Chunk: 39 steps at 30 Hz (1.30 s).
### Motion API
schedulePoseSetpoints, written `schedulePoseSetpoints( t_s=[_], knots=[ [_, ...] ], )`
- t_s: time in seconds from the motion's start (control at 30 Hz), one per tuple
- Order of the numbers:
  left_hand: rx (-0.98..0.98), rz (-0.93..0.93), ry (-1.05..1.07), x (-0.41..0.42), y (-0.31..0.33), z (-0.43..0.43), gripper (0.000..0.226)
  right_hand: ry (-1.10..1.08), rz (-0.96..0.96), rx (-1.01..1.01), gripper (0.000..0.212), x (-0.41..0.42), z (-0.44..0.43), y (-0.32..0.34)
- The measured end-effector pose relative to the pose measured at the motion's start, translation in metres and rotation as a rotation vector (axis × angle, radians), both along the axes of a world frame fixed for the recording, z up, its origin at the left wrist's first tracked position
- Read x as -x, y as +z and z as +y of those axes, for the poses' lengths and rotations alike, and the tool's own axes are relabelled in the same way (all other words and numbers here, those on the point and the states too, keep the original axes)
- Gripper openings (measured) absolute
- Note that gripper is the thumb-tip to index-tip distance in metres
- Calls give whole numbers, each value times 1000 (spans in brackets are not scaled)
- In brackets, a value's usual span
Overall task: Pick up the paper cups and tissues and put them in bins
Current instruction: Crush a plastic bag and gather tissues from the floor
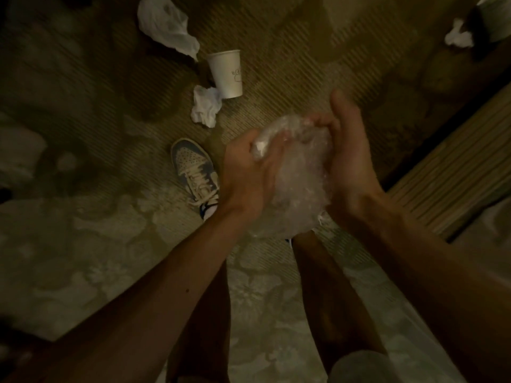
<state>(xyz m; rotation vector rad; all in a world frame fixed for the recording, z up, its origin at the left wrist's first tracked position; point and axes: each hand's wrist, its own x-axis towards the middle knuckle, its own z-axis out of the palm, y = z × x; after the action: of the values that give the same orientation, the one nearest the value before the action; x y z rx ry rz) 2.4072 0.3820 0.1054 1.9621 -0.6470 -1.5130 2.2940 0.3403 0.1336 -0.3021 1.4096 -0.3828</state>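
Note:
I hold a crumpled clear plastic bag (pixel 296 183) between both hands above the carpet. My left hand (pixel 249 172) grips its left side, fingers curled into the plastic. On the bag's right side, my right hand (pixel 348 161) cups it with the thumb raised. A white paper cup (pixel 226 73) stands on the floor ahead and to the left. Just left of its base lies a crumpled white tissue (pixel 206 109). Farther back left is a larger white crumpled tissue or bag (pixel 166 23). Another tissue (pixel 459 37) lies at the far right.
The floor is a dim patterned carpet (pixel 83 244). My left shoe (pixel 193 172) stands below the cup. A ribbed wooden edge (pixel 456 172) runs diagonally along the right. A dark object with a pale container (pixel 492 20) sits at the top right corner.

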Motion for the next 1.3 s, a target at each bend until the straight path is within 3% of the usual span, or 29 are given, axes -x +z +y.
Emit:
schedulePoseSetpoints(
  t_s=[0.1, 0.13, 0.2, 0.3, 0.37, 0.47, 0.53, 0.67, 0.73, 0.77, 0.9, 1.03, 1.17, 1.3],
  knots=[
    [-9, 28, 141, 6, 9, 1, 25, 94, 151, 96, 88, -10, 25, -1],
    [-30, 68, 119, 8, 10, 3, 26, 135, 160, 139, 88, -15, 35, 0],
    [-138, 205, 86, 13, 14, 7, 32, 173, 173, 170, 77, -27, 49, 0],
    [-413, 373, 268, 14, 24, 10, 54, -44, 125, 74, 46, -39, 47, -2],
    [-426, 293, 259, 12, 31, 9, 61, -67, 171, 63, 49, -44, 40, -1],
    [-198, 24, 204, 9, 38, 17, 53, -61, 229, 74, 51, -51, 37, -2],
    [-156, -1, 248, 7, 42, 26, 51, -51, 241, 37, 56, -56, 32, 0],
    [-271, 316, 388, 8, 47, 35, 96, 4, 180, -12, 57, -63, 25, -2],
    [-255, 297, 391, 5, 45, 29, 126, 109, 239, 19, 47, -71, 27, -5],
    [-265, 257, 404, 2, 44, 26, 128, 174, 270, 56, 42, -76, 28, -5],
    [-320, 230, 766, -20, 37, 5, 55, 288, 284, 167, 31, -96, 30, -10],
    [-194, 53, 689, -46, 30, -11, 55, 247, 270, 150, 31, -114, 24, -3],
    [-72, 40, 535, -60, 24, -19, 41, -41, -51, -144, 57, -131, 0, 8],
    [40, -63, 261, -70, 19, -19, 32, -60, -200, -240, 66, -140, -20, 7]
  ],
)
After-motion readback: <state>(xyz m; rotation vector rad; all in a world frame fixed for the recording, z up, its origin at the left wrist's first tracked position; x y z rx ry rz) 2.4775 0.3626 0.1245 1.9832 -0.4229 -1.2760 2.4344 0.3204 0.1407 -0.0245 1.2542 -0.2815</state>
